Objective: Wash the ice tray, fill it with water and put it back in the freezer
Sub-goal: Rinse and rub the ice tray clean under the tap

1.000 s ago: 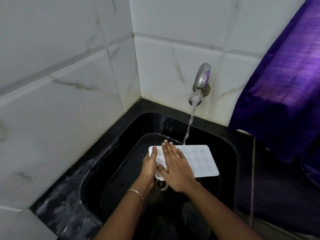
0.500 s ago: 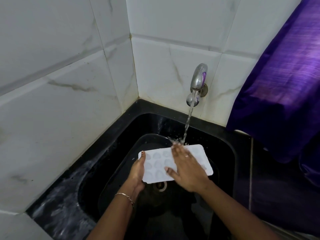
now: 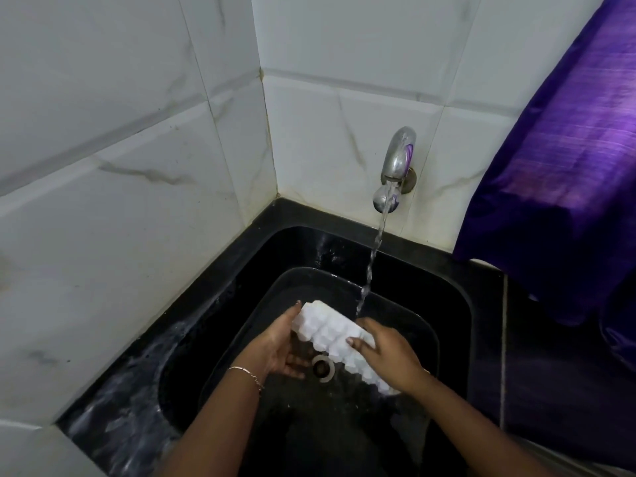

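White ice tray (image 3: 339,342), bumpy underside up, tilted above the sink (image 3: 457,304) drain; left hand (image 3: 278,349) and right hand (image 3: 389,356) fingers clasp its ends, below the running tap (image 3: 395,166).

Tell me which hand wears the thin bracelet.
The left hand, cupped beside the tray's near-left edge. The right hand, gripping the tray, shows a bare wrist.

White ice tray (image 3: 335,333) over a black sink (image 3: 454,304); white grey-veined wall tiles (image 3: 120,166); purple cloth (image 3: 568,166) at two o'clock.
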